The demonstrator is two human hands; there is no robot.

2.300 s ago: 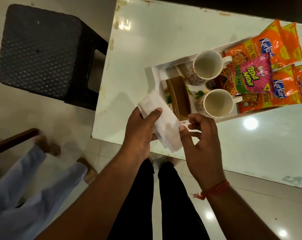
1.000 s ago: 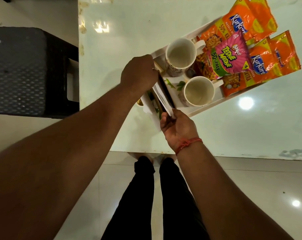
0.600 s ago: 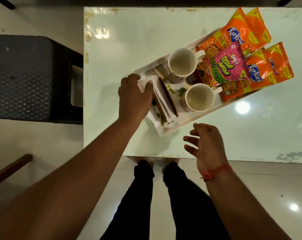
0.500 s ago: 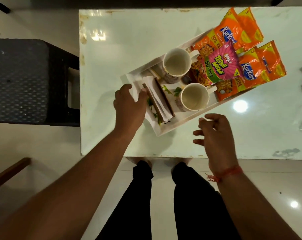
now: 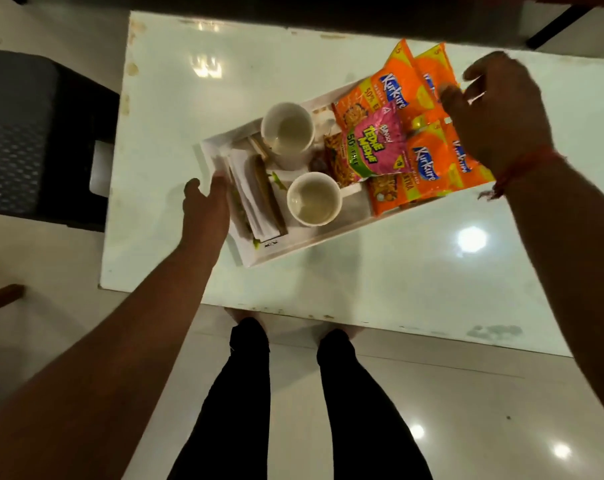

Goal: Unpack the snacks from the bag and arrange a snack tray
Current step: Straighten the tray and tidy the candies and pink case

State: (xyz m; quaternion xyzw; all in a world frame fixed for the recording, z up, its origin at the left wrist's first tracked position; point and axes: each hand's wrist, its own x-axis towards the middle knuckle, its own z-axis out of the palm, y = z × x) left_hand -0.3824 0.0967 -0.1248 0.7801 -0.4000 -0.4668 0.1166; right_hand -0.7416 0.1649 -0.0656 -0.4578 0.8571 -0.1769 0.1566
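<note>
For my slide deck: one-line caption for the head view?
Left hand touches the white tray's end; right hand reaches over the snack packets beside two mugs.

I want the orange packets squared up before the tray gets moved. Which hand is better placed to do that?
The right hand: it hovers at the orange packets on the tray's far end. The left hand is at the opposite end, beside the napkins.

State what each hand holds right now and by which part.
The left hand touches the short near-left end of the white rectangular tray; a closed grip cannot be told. The right hand reaches over the orange snack packets, gripping nothing.
</note>
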